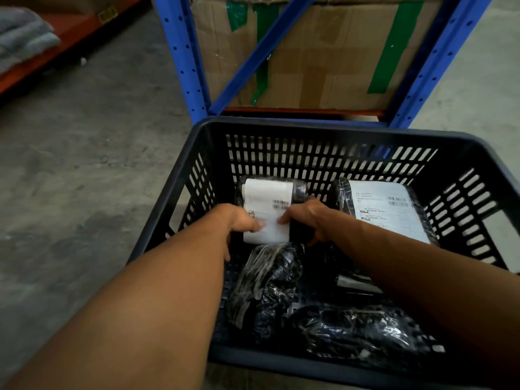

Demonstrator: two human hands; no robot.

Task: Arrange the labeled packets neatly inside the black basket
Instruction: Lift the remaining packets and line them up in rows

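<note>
Holding: left hand and right hand both grip one labeled packet at the far left of the basket.
Materials: crinkly glossy black plastic wraps, flat white paper labels, slotted hard plastic basket walls.
Surroundings: blue rack and taped cardboard box behind; concrete floor.
Count: four packets visible, two showing labels.
</note>
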